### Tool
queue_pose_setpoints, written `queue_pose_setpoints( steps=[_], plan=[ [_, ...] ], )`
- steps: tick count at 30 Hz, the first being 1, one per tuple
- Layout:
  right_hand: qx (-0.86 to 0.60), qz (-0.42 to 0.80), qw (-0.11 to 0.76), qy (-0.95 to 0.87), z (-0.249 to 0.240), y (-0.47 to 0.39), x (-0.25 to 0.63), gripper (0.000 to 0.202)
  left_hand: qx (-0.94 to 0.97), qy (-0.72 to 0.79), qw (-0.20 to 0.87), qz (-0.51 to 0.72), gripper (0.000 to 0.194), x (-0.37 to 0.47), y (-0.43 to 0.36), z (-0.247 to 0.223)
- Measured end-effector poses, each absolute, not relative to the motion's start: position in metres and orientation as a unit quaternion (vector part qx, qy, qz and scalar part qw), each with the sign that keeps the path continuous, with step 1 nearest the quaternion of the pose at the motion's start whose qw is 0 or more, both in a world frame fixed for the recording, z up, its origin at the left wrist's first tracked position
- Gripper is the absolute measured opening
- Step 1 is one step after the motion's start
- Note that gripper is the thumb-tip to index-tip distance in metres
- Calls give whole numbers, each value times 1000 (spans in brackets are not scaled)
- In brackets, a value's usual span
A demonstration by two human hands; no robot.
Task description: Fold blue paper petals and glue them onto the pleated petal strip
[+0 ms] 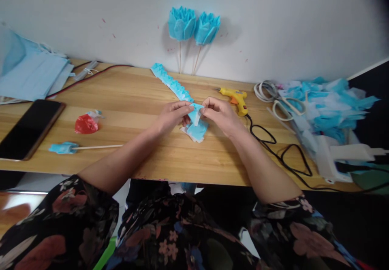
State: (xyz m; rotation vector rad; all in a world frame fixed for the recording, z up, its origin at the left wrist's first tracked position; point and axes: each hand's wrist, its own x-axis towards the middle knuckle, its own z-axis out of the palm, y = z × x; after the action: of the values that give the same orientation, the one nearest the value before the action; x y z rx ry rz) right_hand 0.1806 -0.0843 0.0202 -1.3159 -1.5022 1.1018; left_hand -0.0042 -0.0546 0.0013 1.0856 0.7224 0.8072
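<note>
A long pleated strip of blue and white paper (172, 83) runs across the wooden table (127, 100) from the wall toward me. My left hand (174, 116) and my right hand (219, 114) meet at its near end, both pinching a folded piece of the strip (196, 114) between fingertips. Below the hands lies a small stack of folded blue paper (196, 132), partly hidden by my fingers.
Two blue paper flowers on sticks (194, 27) lean on the wall. A yellow glue gun (237, 98) with black cord, scissors (288, 105) and blue paper scraps (331, 108) lie right. A phone (28, 128), red scrap (86, 124), stick with blue tip (82, 147) and blue sheets (30, 75) lie left.
</note>
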Motion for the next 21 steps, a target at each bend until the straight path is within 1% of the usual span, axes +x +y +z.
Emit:
queue_pose_setpoints(
  steps=[6, 10, 14, 16, 18, 21],
  plan=[
    [-527, 443, 413, -596, 19, -83, 181, 15, 517, 339, 698, 361, 20, -5, -53, 3],
    [-524, 442, 406, -604, 21, -85, 179, 18, 537, 354, 674, 363, 14, -5, -53, 3],
    [-493, 477, 410, -601, 21, -86, 183, 20, 521, 374, 668, 378, 10, -4, -52, 4],
    [-478, 488, 422, -596, 19, -84, 188, 26, 503, 374, 674, 391, 10, -4, -51, 4],
    [-479, 450, 447, -607, 16, -81, 192, 32, 480, 372, 682, 408, 11, -4, -50, 4],
    [-485, 295, 473, -673, 14, -80, 195, 37, 453, 367, 691, 428, 13, -5, -48, 5]
  ],
)
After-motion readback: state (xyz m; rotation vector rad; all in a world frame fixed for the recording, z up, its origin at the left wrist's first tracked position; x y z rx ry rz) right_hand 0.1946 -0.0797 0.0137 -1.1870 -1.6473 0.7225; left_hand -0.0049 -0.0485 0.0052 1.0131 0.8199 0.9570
